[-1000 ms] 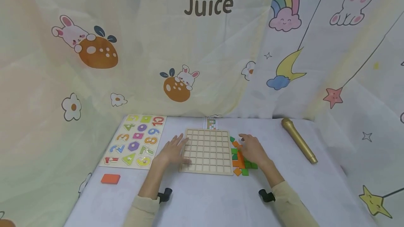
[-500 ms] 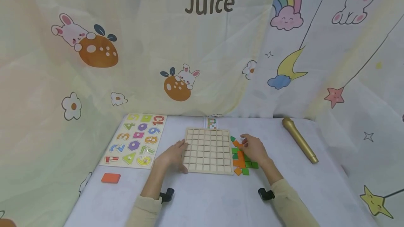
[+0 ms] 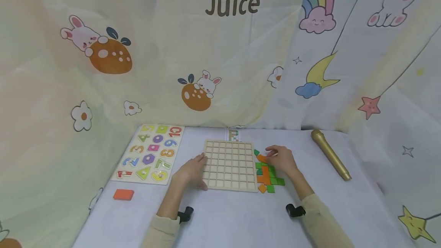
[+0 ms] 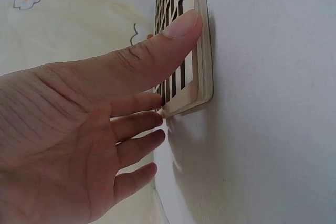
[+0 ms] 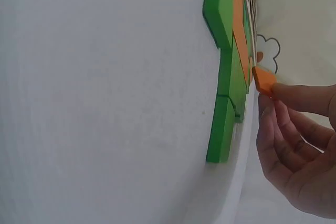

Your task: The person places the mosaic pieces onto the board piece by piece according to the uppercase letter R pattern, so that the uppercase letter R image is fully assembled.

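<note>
A wooden grid board (image 3: 229, 165) with square cells lies flat in the middle of the table in the head view. My left hand (image 3: 190, 171) is at its left side, fingers fairly straight against the edge. In the left wrist view the thumb (image 4: 181, 27) reaches over the board's near corner. My right hand (image 3: 282, 159) pinches an orange block (image 5: 264, 81) between thumb and fingertips, just right of the board. Beneath and beside it lie flat orange blocks (image 3: 265, 174) and green blocks (image 3: 280, 181), close together along the board's right edge.
A number puzzle board (image 3: 148, 154) lies at the left, with a red-orange block (image 3: 123, 194) in front of it. A gold microphone (image 3: 330, 154) lies at the right. Behind the grid board is a small pattern card (image 3: 233, 135). Printed cloth walls (image 3: 155, 95) stand behind the table.
My left hand has drawn back from over the board to its left edge. My right hand now pinches an orange block from the pile.
</note>
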Demonstrator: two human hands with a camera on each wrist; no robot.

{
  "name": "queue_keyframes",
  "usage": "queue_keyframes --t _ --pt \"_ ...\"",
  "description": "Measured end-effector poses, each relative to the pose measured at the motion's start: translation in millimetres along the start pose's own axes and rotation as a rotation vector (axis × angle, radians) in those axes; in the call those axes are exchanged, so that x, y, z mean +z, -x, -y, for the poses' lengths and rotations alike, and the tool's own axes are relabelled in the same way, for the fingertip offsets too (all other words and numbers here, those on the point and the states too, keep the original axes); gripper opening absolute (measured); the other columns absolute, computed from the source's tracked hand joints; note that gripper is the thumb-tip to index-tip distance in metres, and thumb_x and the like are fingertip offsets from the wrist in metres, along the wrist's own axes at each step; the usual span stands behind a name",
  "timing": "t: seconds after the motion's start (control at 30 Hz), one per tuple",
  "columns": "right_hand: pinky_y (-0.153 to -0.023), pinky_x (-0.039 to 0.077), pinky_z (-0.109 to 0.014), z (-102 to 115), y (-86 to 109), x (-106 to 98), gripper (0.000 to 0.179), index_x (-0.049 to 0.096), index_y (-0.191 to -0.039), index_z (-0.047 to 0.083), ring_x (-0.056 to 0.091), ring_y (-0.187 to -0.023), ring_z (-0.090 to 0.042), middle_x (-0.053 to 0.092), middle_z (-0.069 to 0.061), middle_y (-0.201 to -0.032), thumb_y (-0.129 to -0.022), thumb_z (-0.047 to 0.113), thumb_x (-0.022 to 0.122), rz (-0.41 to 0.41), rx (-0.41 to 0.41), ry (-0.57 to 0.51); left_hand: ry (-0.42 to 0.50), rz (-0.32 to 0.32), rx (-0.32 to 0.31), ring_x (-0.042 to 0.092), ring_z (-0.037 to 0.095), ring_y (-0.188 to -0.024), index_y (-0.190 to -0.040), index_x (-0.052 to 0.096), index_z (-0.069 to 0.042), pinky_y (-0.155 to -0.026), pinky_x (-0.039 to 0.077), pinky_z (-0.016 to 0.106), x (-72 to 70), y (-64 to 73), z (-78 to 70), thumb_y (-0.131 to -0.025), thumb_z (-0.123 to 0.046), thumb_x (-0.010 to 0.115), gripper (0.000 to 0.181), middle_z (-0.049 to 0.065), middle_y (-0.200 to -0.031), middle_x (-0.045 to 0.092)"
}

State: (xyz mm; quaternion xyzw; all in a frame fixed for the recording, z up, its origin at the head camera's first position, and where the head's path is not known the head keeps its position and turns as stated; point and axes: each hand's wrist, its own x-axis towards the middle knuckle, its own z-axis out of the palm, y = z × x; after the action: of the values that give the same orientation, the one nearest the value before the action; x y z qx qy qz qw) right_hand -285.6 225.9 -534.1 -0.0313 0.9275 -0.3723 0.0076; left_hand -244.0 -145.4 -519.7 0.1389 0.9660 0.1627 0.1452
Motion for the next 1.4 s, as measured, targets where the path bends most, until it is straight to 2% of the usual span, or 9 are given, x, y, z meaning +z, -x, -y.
queue_keyframes --t 0.13,0.3,0.57,0.8,0.9,1.03,1.2,1.3,1.4 --pt "-0.070 0.059 -0.031 -4 -2.0 -3 0.039 0.071 -0.129 0.003 0.071 -0.089 -0.025 0.075 -0.011 -0.101 -0.092 0.014 0.079 -0.012 0.005 -0.042 -0.002 -0.007 -0.005 0.038 0.043 -0.150 -0.157 0.043 -0.001 -0.123 0.036 0.055 0.6 0.8 -2.7 -0.058 -0.034 0.103 0.120 0.018 -0.168 0.033" --pt "-0.070 0.059 -0.030 0 -5.9 -2 0.039 0.071 -0.129 0.003 0.073 -0.091 -0.026 0.076 -0.010 -0.101 -0.093 0.015 0.079 -0.009 -0.026 -0.088 -0.014 -0.010 -0.018 0.038 0.045 -0.149 -0.157 0.043 -0.001 -0.123 0.036 0.056 -0.6 3.1 -5.6 -0.058 -0.034 0.103 0.120 0.018 -0.168 0.033" --pt "-0.067 0.057 -0.029 26 -18.5 7 0.039 0.072 -0.127 0.004 0.074 -0.083 -0.023 0.077 -0.009 -0.099 -0.091 0.013 0.081 -0.006 -0.058 -0.152 0.019 -0.016 -0.008 0.035 0.045 -0.151 -0.157 0.047 -0.007 -0.123 0.033 0.058 -2.0 5.2 -8.7 -0.058 -0.029 0.102 0.115 0.020 -0.168 0.031" --pt "-0.059 0.057 -0.033 45 -31.9 21 0.038 0.072 -0.128 0.005 0.073 -0.086 -0.024 0.077 -0.009 -0.102 -0.092 0.013 0.080 0.046 -0.044 -0.228 0.002 -0.022 -0.008 0.036 0.044 -0.150 -0.156 0.048 -0.008 -0.122 0.035 0.059 -0.7 4.5 -10.4 -0.057 -0.030 0.102 0.115 0.020 -0.167 0.033" --pt "-0.068 0.063 -0.041 50 -37.1 28 0.036 0.072 -0.127 0.004 0.073 -0.089 -0.031 0.077 -0.012 -0.104 -0.093 0.012 0.079 0.070 -0.044 -0.282 0.002 -0.016 -0.010 0.036 0.044 -0.151 -0.157 0.047 -0.008 -0.122 0.035 0.059 -0.7 4.7 -10.7 -0.057 -0.030 0.102 0.116 0.020 -0.167 0.033" --pt "-0.082 0.064 -0.050 57 -42.4 38 0.037 0.071 -0.128 0.001 0.074 -0.090 -0.037 0.076 -0.016 -0.106 -0.093 0.011 0.079 0.083 -0.051 -0.333 -0.010 -0.022 -0.011 0.036 0.044 -0.151 -0.158 0.044 -0.009 -0.122 0.035 0.059 0.5 5.2 -11.3 -0.057 -0.032 0.103 0.119 0.020 -0.167 0.033" --pt "-0.077 0.065 -0.040 63 -50.0 55 0.039 0.071 -0.127 -0.003 0.074 -0.090 -0.032 0.077 -0.016 -0.103 -0.091 0.008 0.081 0.094 -0.060 -0.377 -0.032 -0.027 -0.012 0.035 0.040 -0.152 -0.158 0.045 -0.007 -0.124 0.033 0.056 1.5 5.6 -11.6 -0.055 -0.034 0.102 0.120 0.019 -0.167 0.034" --pt "-0.079 0.064 -0.036 67 -52.5 65 0.037 0.074 -0.125 0.001 0.072 -0.096 -0.028 0.077 -0.012 -0.101 -0.090 0.009 0.082 0.100 -0.069 -0.368 -0.021 -0.022 -0.005 0.033 0.039 -0.154 -0.157 0.045 -0.007 -0.126 0.030 0.054 1.1 5.9 -12.7 -0.056 -0.033 0.102 0.119 0.019 -0.167 0.034" --pt "-0.086 0.061 -0.039 72 -54.8 72 0.036 0.075 -0.124 0.006 0.070 -0.101 -0.027 0.078 -0.008 -0.100 -0.090 0.012 0.083 0.105 -0.068 -0.340 -0.022 -0.023 0.010 0.032 0.038 -0.154 -0.158 0.044 -0.006 -0.127 0.029 0.054 0.5 5.3 -13.9 -0.058 -0.032 0.102 0.118 0.019 -0.167 0.033"
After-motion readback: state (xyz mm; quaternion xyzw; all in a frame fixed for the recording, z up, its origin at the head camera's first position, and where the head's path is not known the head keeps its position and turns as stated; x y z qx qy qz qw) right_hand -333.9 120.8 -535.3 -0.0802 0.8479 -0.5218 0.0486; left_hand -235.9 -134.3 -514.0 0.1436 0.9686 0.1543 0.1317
